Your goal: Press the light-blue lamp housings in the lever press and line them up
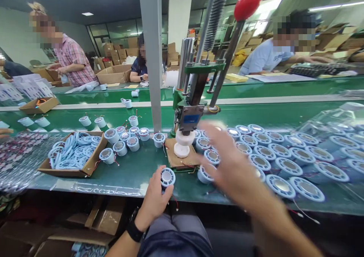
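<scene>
My left hand (155,196) is closed round a light blue round part (167,177) with a silver centre, at the bench's front edge; a red wire with a small connector hangs below it. My right hand (227,162), blurred by motion, is stretched out with its fingers apart, right of the press and over the blue parts; nothing shows in its grasp. The hand press (192,118) has a red knob (249,2) at the top of its lever. Its white upper die (184,137) hangs just above a white lower holder (181,150) on a brown board (173,159).
Many blue parts (280,185) cover the bench at right; several (132,143) stand left of the press. A cardboard box (93,166) holds blue rings. Beyond a green conveyor (113,111), other people (76,60) work. A grey post (153,60) rises behind the bench.
</scene>
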A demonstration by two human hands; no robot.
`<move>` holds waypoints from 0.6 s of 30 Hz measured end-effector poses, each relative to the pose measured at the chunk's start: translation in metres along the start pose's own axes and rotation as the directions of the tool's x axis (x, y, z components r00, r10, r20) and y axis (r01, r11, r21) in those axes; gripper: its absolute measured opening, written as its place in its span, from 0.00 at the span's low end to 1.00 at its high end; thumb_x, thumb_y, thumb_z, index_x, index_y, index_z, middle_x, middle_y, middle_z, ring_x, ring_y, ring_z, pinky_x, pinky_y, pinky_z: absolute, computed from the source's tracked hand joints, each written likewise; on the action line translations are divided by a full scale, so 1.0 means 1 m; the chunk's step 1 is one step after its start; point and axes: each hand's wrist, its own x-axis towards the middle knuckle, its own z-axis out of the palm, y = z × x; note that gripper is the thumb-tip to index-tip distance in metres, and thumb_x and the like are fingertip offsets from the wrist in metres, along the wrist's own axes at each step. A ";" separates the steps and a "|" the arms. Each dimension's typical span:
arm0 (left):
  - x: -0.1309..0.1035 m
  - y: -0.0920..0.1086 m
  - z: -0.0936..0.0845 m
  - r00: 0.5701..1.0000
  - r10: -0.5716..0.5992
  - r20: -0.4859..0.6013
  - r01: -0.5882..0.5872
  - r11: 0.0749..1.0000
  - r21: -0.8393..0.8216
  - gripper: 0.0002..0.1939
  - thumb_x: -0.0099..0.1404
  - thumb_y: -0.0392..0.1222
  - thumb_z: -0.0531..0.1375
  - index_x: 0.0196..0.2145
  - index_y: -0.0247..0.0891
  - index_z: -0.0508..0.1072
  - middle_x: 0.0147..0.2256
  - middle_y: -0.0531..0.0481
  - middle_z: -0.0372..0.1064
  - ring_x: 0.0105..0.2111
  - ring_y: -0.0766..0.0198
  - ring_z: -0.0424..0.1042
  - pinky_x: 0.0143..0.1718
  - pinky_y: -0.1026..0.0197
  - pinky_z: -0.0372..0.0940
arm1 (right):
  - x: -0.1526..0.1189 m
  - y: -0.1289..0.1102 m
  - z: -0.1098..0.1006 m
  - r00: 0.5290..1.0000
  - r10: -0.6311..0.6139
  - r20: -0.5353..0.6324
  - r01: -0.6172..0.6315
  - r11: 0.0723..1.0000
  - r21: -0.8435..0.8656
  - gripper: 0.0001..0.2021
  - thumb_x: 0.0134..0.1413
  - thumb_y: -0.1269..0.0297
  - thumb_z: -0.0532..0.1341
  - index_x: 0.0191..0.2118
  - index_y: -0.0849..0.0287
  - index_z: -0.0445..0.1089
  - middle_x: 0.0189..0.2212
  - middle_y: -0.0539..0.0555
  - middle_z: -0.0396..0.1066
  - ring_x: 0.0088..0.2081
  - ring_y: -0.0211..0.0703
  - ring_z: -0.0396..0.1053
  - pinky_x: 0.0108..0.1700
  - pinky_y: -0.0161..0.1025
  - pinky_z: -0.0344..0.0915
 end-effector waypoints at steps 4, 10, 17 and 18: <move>0.022 0.017 -0.019 0.999 -0.043 0.002 0.043 0.999 -0.004 0.25 0.54 0.40 0.63 0.51 0.35 0.70 0.46 0.44 0.75 0.46 0.53 0.74 0.52 0.50 0.67 | 0.147 0.022 -0.084 0.930 0.121 -0.348 -0.186 0.970 -0.159 0.26 0.61 0.65 0.58 0.62 0.70 0.60 0.58 0.59 0.64 0.61 0.46 0.62 0.62 0.42 0.58; 0.092 0.047 -0.027 0.992 0.106 -0.071 -0.111 0.990 -0.082 0.27 0.51 0.42 0.67 0.50 0.34 0.73 0.44 0.44 0.77 0.43 0.54 0.75 0.48 0.53 0.68 | 0.250 0.063 -0.069 0.925 0.282 -0.255 -0.204 0.934 0.293 0.29 0.62 0.65 0.33 0.47 0.89 0.60 0.38 0.56 0.73 0.31 0.22 0.72 0.32 0.22 0.59; 0.140 0.051 0.016 0.976 0.187 0.115 -0.132 0.920 -0.369 0.27 0.50 0.41 0.69 0.48 0.33 0.73 0.46 0.42 0.76 0.44 0.54 0.75 0.49 0.53 0.68 | 0.245 0.074 -0.054 0.922 0.254 -0.294 -0.136 0.919 0.369 0.30 0.60 0.60 0.34 0.47 0.87 0.59 0.36 0.55 0.73 0.19 0.14 0.64 0.25 0.18 0.52; 0.142 0.048 0.019 0.972 0.192 0.138 -0.125 0.913 -0.389 0.26 0.49 0.40 0.70 0.47 0.33 0.73 0.45 0.42 0.76 0.44 0.54 0.75 0.50 0.53 0.67 | 0.248 0.075 -0.054 0.919 0.264 -0.292 -0.141 0.913 0.383 0.30 0.60 0.61 0.35 0.48 0.86 0.59 0.36 0.55 0.73 0.19 0.15 0.64 0.26 0.19 0.53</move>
